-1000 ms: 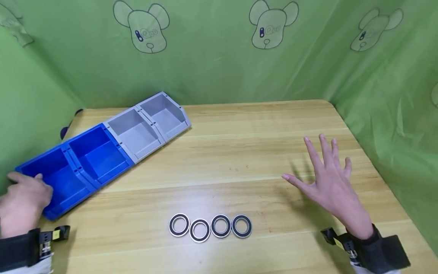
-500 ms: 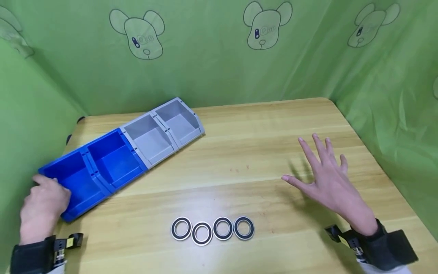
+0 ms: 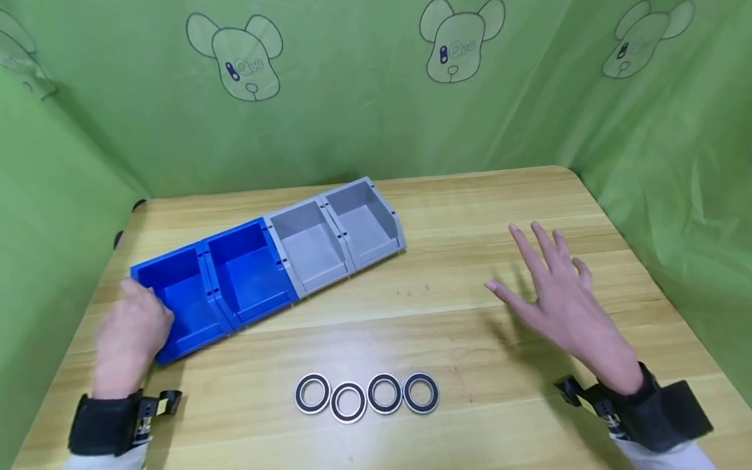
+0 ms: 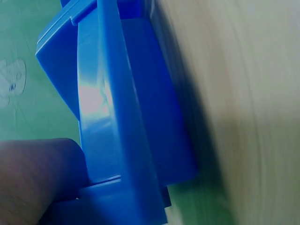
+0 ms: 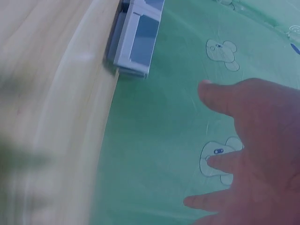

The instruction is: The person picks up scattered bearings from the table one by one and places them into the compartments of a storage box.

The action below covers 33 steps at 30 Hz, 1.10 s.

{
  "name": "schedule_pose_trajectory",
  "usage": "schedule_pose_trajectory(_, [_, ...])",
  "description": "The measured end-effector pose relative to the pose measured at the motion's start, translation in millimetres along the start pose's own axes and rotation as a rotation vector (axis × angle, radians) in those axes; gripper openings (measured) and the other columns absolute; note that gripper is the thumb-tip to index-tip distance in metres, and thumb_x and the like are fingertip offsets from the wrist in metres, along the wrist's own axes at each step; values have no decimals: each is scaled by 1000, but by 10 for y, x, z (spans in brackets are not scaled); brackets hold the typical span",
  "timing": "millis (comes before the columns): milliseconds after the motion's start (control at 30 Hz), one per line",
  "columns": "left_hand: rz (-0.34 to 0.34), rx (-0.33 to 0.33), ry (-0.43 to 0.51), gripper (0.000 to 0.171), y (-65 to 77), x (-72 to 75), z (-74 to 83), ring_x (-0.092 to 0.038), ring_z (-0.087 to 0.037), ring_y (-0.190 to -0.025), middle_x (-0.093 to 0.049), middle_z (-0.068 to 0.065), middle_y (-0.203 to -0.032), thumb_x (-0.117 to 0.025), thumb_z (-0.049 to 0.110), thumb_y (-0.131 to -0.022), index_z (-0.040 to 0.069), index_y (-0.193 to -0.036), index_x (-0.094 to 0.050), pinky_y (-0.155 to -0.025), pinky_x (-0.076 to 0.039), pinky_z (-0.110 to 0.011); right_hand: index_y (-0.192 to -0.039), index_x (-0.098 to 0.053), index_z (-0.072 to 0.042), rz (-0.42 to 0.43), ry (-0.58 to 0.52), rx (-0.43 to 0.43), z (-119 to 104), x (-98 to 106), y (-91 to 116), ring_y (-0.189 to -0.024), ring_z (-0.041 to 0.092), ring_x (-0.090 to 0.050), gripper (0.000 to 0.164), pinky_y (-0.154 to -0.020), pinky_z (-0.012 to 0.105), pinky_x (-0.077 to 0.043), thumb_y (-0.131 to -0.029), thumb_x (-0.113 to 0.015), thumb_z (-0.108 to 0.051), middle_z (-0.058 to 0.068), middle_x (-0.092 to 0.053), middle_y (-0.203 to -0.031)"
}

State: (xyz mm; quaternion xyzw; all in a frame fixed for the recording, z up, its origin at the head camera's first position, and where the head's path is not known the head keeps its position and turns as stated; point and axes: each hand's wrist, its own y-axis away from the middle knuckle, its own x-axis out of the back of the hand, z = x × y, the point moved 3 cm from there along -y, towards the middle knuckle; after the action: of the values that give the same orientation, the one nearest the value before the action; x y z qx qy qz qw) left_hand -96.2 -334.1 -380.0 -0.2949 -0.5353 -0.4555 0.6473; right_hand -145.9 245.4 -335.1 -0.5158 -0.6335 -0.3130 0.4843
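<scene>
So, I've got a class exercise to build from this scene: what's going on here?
A person's left hand grips the outer end of a slanting row of two blue bins and two grey bins. The right hand hovers over the table, fingers spread, holding nothing. Four black-and-silver rings lie side by side nearer the person, outside the bins.

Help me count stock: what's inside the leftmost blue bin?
In the leftmost blue bin, only bare blue plastic shows. The left hand covers part of its left side; anything behind that cannot be seen.
</scene>
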Motion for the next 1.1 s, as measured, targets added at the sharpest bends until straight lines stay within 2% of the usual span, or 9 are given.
schedule_pose_trajectory(100, [14, 1, 5, 38, 0, -21, 2, -57, -39, -52, -48, -26, -65, -23, 14, -105, -21, -118, -28, -41, -43, -45, -165, -7, -23, -43, -48, 27, -124, -29, -231, -154, 54, 2, 90, -108, 83, -10, -99, -59, -55, 25, -2, -169])
schedule_pose_trajectory(167, [7, -16, 7, 37, 5, -47, 76, -56, -37, -51, -48, -25, -64, -22, 15, -106, -20, -118, -28, -40, -42, -44, -165, -4, -23, -73, -73, 25, -164, -31, -265, -153, 54, 0, 90, -108, 83, -12, -100, -58, -55, 25, 0, -169])
schedule_pose_trajectory(367, [62, -86, 8, 33, 26, -114, 304, -57, -41, -48, -50, -27, -62, -26, 14, -107, -18, -114, -31, -38, -43, -47, -165, 2, -24, -159, -103, 68, -332, -82, -472, -149, 54, -25, 91, -109, 74, -30, -101, -52, -58, 28, -9, -168])
schedule_pose_trajectory(500, [112, -143, 4, 28, 53, -154, 444, -56, -39, -45, -48, -24, -58, -29, 12, -107, -16, -110, -33, -36, -42, -45, -165, 1, -15, -218, -101, 78, -399, -228, -710, -127, 49, -54, 90, -101, 67, -44, -103, -48, -57, 36, -42, -149])
schedule_pose_trajectory(567, [121, -159, -4, 28, 64, -176, 504, -55, -36, -42, -47, -20, -56, -30, 12, -107, -15, -110, -34, -34, -41, -42, -164, 0, -9, -253, -97, 67, -406, -325, -849, -95, 40, -67, 89, -84, 58, -54, -104, -47, -55, 32, -61, -118])
schedule_pose_trajectory(633, [127, -178, -8, 27, 70, -197, 561, -54, -34, -41, -45, -17, -55, -32, 12, -107, -14, -110, -35, -33, -40, -40, -163, -3, -3, -272, -100, 50, -394, -415, -981, -67, 28, -61, 88, -65, 46, -53, -105, -47, -52, 18, -63, -83])
schedule_pose_trajectory(733, [116, -193, -5, 26, 68, -233, 634, -54, -32, -40, -45, -16, -54, -32, 12, -108, -13, -109, -35, -33, -40, -39, -162, -7, 0, -289, -102, 0, -349, -526, -1132, -46, 17, -44, 84, -49, 34, -38, -106, -47, -48, 3, -46, -61])
schedule_pose_trajectory(933, [110, -210, 1, 25, 50, -255, 716, -53, -32, -39, -46, -15, -54, -30, 13, -108, -11, -107, -35, -33, -39, -38, -156, -17, 6, -299, -78, -6, -261, -653, -1216, -50, 20, -52, 61, -46, 33, -38, -110, -38, -30, 6, -49, -63])
schedule_pose_trajectory(1100, [161, -280, -5, 26, 21, -258, 784, -48, -27, -35, -42, -10, -52, -32, 12, -108, -13, -109, -37, -31, -36, -36, -149, -21, 12, -277, -62, 25, -201, -678, -1133, -46, 20, -50, 52, -41, 32, -36, -110, -31, -21, 5, -45, -59])
